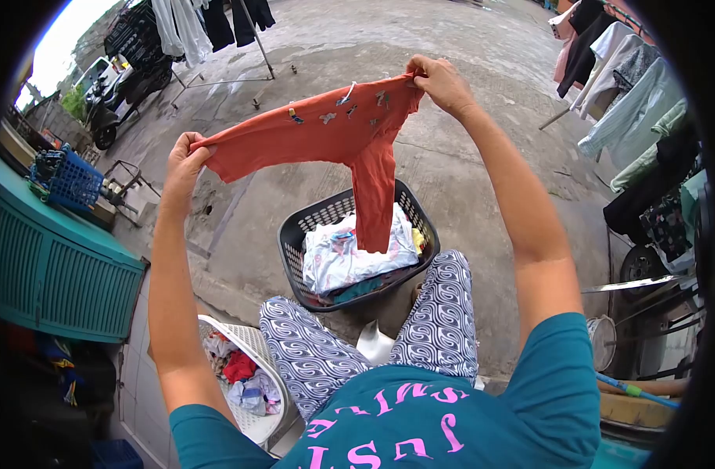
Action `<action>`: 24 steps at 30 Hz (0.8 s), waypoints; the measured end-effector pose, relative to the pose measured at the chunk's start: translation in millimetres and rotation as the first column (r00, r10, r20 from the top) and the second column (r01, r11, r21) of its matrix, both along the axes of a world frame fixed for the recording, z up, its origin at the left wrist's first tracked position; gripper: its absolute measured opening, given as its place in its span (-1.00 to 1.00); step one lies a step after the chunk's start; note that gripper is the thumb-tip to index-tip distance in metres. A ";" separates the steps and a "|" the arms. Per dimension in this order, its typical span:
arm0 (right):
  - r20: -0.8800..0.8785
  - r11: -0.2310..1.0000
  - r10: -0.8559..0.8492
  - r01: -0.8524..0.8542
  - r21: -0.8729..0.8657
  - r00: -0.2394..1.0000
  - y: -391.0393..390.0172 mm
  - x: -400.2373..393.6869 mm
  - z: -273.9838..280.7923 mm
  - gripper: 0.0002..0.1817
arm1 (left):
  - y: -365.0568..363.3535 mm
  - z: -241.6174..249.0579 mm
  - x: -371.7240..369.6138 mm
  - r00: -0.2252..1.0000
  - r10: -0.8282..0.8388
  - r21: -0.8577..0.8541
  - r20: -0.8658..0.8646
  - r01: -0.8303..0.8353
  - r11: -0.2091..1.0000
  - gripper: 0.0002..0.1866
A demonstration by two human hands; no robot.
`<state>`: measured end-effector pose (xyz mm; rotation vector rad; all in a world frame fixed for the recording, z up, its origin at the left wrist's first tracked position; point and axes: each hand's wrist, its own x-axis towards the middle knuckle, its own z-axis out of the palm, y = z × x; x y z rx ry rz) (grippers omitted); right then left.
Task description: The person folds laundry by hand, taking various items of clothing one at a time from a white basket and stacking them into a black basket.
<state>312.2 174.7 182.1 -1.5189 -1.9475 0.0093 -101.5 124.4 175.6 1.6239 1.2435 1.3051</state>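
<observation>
Stretched out in the air between my hands is an orange-red garment (pixel 295 133) with small printed figures; it has the shape of small trousers. My left hand (pixel 187 160) pinches the end of one long part, fingers closed. At the upper right my right hand (pixel 442 84) grips the opposite end, also closed. Another narrow part hangs down in front of a dark slatted laundry basket (pixel 293 254). Folded white printed clothes (pixel 334 262) lie in that basket, partly hidden by the hanging fabric.
A white basket (pixel 271 391) of crumpled clothes stands by my left leg. Clothes hang on racks at the upper left (pixel 187 31) and right (pixel 631 94). A teal louvered door (pixel 60 258), a blue crate (pixel 68 178) and a parked motorbike (pixel 111 105) are to the left.
</observation>
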 end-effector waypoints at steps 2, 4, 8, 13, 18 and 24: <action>-0.019 0.998 -0.037 0.038 0.043 0.999 -22.6 0.1 13.0 -0.79 | -11.0 2.1 0.7 1.000 -0.026 0.011 -0.004 0.026 1.000 -0.89; -0.007 0.997 0.022 -0.022 0.069 1.000 -38.2 11.6 0.8 -0.79 | -28.6 -4.0 5.3 0.999 -0.053 0.020 -0.007 0.054 0.998 -0.90; -0.014 0.995 0.077 -0.076 0.063 0.997 -90.2 25.6 -41.7 -0.81 | -74.7 -45.9 14.7 0.993 -0.110 -0.092 0.040 0.114 0.989 -0.86; -0.035 0.990 0.100 -0.103 -0.094 0.994 -176.2 32.9 -122.6 -0.80 | -142.1 -137.5 24.1 0.983 -0.116 -0.355 0.141 0.160 0.921 -0.82; -0.108 0.933 0.073 -0.106 -0.345 0.991 -247.2 35.9 -180.1 -0.81 | -208.6 -220.7 24.1 0.993 -0.066 -0.564 0.102 0.112 0.818 -0.87; -0.283 0.778 -0.004 -0.175 -0.604 0.959 -237.0 37.8 -195.2 -0.80 | -204.3 -231.7 22.9 0.988 0.049 -0.653 0.148 0.061 0.755 -0.84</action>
